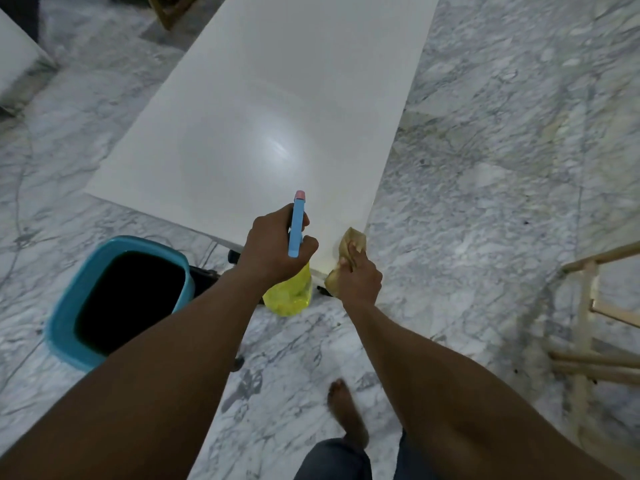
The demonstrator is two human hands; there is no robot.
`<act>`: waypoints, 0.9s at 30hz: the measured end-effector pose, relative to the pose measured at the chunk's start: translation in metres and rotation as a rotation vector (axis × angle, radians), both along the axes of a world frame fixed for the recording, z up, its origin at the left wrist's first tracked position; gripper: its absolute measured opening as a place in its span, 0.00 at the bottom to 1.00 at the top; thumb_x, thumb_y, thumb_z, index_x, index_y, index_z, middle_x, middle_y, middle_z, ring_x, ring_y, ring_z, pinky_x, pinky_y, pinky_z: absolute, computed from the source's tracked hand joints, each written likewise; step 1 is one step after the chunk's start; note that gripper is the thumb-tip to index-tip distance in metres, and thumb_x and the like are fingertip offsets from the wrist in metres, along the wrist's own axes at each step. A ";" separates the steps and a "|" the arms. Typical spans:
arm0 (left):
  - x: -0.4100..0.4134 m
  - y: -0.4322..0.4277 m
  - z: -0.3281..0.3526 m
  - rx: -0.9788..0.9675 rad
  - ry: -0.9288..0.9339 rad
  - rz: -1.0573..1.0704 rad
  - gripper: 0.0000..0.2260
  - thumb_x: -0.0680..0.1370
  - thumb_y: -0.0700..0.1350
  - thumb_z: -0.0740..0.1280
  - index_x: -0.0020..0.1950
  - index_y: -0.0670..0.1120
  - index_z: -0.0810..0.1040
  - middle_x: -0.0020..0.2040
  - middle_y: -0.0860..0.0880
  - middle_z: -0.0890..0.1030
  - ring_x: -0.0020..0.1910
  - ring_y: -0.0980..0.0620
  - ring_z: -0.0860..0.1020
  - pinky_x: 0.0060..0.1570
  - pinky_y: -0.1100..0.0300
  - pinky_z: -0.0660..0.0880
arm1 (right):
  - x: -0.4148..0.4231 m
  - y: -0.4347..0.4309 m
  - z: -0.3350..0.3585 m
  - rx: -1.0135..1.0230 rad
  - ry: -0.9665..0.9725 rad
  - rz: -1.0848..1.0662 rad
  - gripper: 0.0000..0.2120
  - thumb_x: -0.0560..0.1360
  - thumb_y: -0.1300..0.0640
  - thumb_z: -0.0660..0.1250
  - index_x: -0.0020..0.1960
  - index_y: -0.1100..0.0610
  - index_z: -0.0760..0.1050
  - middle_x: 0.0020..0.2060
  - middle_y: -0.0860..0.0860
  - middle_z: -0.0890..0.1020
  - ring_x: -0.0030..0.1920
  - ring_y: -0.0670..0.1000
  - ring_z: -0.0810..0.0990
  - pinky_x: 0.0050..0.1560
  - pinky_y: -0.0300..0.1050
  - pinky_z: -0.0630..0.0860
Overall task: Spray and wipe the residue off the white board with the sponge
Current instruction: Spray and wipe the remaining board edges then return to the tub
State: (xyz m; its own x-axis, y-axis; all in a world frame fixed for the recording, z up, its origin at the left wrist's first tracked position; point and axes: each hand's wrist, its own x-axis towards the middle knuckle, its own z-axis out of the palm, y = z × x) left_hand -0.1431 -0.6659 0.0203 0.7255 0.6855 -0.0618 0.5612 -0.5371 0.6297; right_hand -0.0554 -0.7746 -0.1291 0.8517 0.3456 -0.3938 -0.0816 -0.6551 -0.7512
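A long white board (277, 109) lies flat and stretches away from me, with a bright glare spot near its middle. My left hand (273, 247) grips a spray bottle (297, 223) with a blue head, a pink nozzle tip and a yellow body that hangs below the hand. The nozzle points over the board's near edge. My right hand (356, 275) presses a tan sponge (351, 242) onto the board's near right corner. No residue stands out on the board from here.
A blue bucket (65, 306) with dark contents stands on the marble floor (502, 168) at the left, beside the board's near end. A light wooden frame (588, 327) is at the right. My bare foot (346, 414) is on the floor below the hands. Another white surface (14, 50) shows at far left.
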 end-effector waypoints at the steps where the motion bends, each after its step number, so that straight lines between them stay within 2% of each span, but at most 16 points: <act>1: -0.005 -0.004 -0.001 -0.003 0.000 0.000 0.11 0.71 0.47 0.68 0.50 0.45 0.78 0.42 0.46 0.84 0.39 0.43 0.81 0.43 0.51 0.79 | -0.006 -0.005 0.001 -0.008 0.004 0.015 0.18 0.79 0.54 0.64 0.69 0.45 0.75 0.56 0.58 0.82 0.58 0.61 0.78 0.60 0.50 0.73; 6: -0.016 -0.021 -0.002 -0.001 0.006 -0.031 0.10 0.71 0.47 0.69 0.49 0.44 0.78 0.41 0.45 0.83 0.38 0.43 0.81 0.41 0.53 0.77 | -0.041 -0.041 0.004 -0.087 0.010 0.168 0.18 0.78 0.58 0.64 0.66 0.44 0.78 0.51 0.59 0.84 0.52 0.61 0.81 0.54 0.50 0.76; 10: -0.017 -0.030 0.007 0.020 -0.005 -0.033 0.08 0.72 0.43 0.71 0.50 0.44 0.78 0.42 0.45 0.83 0.38 0.43 0.81 0.42 0.53 0.77 | -0.030 -0.065 0.015 -0.096 0.061 0.294 0.17 0.76 0.61 0.65 0.61 0.47 0.82 0.56 0.53 0.85 0.54 0.56 0.82 0.53 0.42 0.78; 12: -0.016 -0.033 0.015 0.030 -0.004 -0.041 0.08 0.72 0.44 0.71 0.49 0.45 0.78 0.41 0.46 0.83 0.38 0.44 0.81 0.41 0.54 0.77 | -0.014 -0.069 0.034 -0.090 0.154 0.330 0.16 0.75 0.62 0.66 0.59 0.52 0.83 0.53 0.52 0.85 0.48 0.51 0.82 0.43 0.32 0.75; 14: -0.015 -0.033 0.021 0.027 0.012 -0.051 0.08 0.72 0.45 0.70 0.49 0.45 0.78 0.40 0.46 0.83 0.38 0.44 0.81 0.40 0.55 0.77 | 0.005 -0.068 0.052 -0.144 0.348 0.424 0.13 0.74 0.64 0.67 0.56 0.58 0.84 0.47 0.55 0.84 0.39 0.48 0.80 0.34 0.30 0.73; 15: -0.014 -0.032 0.025 0.020 0.021 -0.054 0.09 0.71 0.47 0.70 0.49 0.46 0.77 0.41 0.47 0.83 0.38 0.45 0.81 0.41 0.54 0.77 | 0.013 -0.067 0.062 -0.235 0.432 0.551 0.13 0.73 0.62 0.68 0.57 0.59 0.83 0.48 0.56 0.84 0.39 0.49 0.80 0.38 0.34 0.77; 16: -0.014 -0.032 0.030 0.018 0.035 -0.057 0.10 0.71 0.48 0.69 0.49 0.46 0.77 0.41 0.47 0.83 0.39 0.45 0.81 0.42 0.54 0.78 | 0.022 -0.067 0.073 -0.344 0.494 0.670 0.17 0.71 0.58 0.68 0.58 0.59 0.82 0.52 0.57 0.84 0.43 0.52 0.82 0.46 0.40 0.80; 18: -0.013 -0.030 0.040 0.017 0.050 -0.069 0.12 0.70 0.50 0.68 0.50 0.47 0.78 0.42 0.47 0.83 0.41 0.45 0.81 0.44 0.52 0.79 | 0.043 -0.071 0.088 -0.432 0.601 0.748 0.24 0.65 0.54 0.69 0.60 0.60 0.80 0.54 0.60 0.83 0.51 0.59 0.83 0.58 0.54 0.80; 19: -0.013 -0.029 0.044 0.018 0.050 -0.072 0.12 0.70 0.50 0.68 0.50 0.46 0.78 0.43 0.47 0.83 0.41 0.45 0.82 0.44 0.51 0.80 | 0.054 -0.073 0.098 -0.402 0.617 0.696 0.23 0.65 0.53 0.70 0.57 0.61 0.80 0.52 0.59 0.84 0.50 0.59 0.83 0.57 0.54 0.80; 20: -0.014 -0.029 0.048 0.023 0.050 -0.064 0.12 0.70 0.50 0.69 0.51 0.46 0.78 0.43 0.47 0.84 0.42 0.45 0.82 0.45 0.51 0.80 | 0.061 -0.076 0.110 -0.347 0.671 0.608 0.19 0.66 0.51 0.70 0.52 0.62 0.80 0.46 0.58 0.83 0.45 0.58 0.83 0.52 0.51 0.80; 22: -0.013 -0.025 0.056 0.027 0.064 -0.057 0.10 0.72 0.47 0.71 0.52 0.45 0.79 0.44 0.46 0.84 0.43 0.45 0.82 0.47 0.49 0.81 | 0.076 -0.080 0.127 -0.132 0.835 0.419 0.16 0.69 0.46 0.70 0.44 0.60 0.80 0.37 0.57 0.81 0.36 0.54 0.79 0.41 0.45 0.76; 23: -0.011 -0.022 0.062 0.028 0.067 -0.062 0.10 0.73 0.46 0.72 0.52 0.45 0.79 0.45 0.46 0.84 0.44 0.45 0.83 0.48 0.49 0.81 | 0.084 -0.078 0.137 -0.024 0.876 0.352 0.18 0.70 0.43 0.71 0.43 0.59 0.80 0.35 0.56 0.80 0.35 0.53 0.78 0.38 0.44 0.73; 25: -0.010 -0.017 0.073 0.038 0.071 -0.052 0.11 0.73 0.46 0.72 0.53 0.45 0.79 0.46 0.46 0.84 0.46 0.45 0.83 0.49 0.49 0.81 | 0.098 -0.073 0.157 0.148 0.895 0.290 0.18 0.73 0.43 0.70 0.43 0.60 0.81 0.34 0.57 0.80 0.34 0.53 0.78 0.37 0.43 0.74; 27: -0.010 -0.014 0.079 0.037 0.063 -0.051 0.11 0.73 0.46 0.72 0.53 0.45 0.79 0.47 0.47 0.84 0.46 0.45 0.83 0.49 0.49 0.81 | 0.112 -0.063 0.169 0.261 0.912 0.240 0.15 0.74 0.49 0.70 0.48 0.62 0.81 0.38 0.58 0.82 0.37 0.55 0.80 0.41 0.46 0.76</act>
